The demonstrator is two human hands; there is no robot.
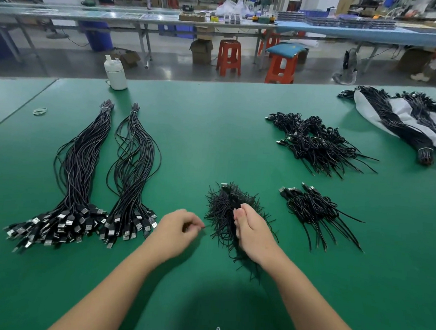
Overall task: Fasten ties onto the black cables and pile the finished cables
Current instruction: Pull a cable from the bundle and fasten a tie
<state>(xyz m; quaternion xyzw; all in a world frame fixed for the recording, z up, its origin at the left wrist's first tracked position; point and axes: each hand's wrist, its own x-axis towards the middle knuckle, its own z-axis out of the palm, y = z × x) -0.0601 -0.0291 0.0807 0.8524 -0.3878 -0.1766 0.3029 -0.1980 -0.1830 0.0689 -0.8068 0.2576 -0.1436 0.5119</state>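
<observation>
Right hand [252,233] grips bristly tie bunch [224,206]; left hand [176,230] pinches thin tie [206,226].

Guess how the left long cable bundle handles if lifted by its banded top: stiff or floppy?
Likely floppy: the cable bundle lies in loose waves, strands bowing out from the middle. Only a band near the top gathers it, so the USB plugs, fanned out loose, would probably dangle and swing. Probably hefty for one hand, given the many strands.

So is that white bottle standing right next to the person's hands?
No, the white bottle stands at the far edge of the green table, well beyond both hands.
</observation>
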